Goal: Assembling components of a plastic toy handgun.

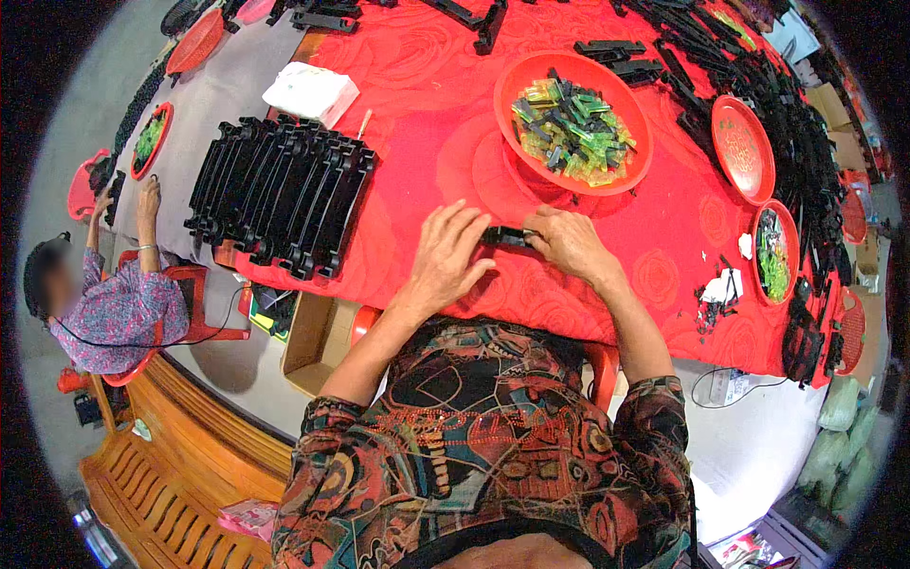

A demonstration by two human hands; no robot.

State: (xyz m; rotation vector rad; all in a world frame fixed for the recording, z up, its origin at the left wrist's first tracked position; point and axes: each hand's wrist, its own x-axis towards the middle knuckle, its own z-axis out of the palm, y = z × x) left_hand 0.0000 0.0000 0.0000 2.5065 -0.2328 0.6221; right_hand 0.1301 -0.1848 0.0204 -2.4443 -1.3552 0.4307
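Note:
A short black plastic piece (507,236) lies level just above the red cloth in front of me. My right hand (572,247) pinches its right end between thumb and fingers. Beside its left end is my left hand (444,254), fingers stretched out and thumb apart; whether a fingertip touches the piece I cannot tell. Beyond my hands stands a red plastic bowl (507,81) holding small yellow, green and black translucent pieces (573,128). To the left, long black plastic strips (284,194) lie side by side in a neat stack.
A white packet (311,93) lies behind the stack. Red dishes (742,150) and a heap of black strips (697,71) fill the right side of the red cloth (417,104). At far left another person (123,313) works at a grey table; a wooden bench (180,474) stands nearby.

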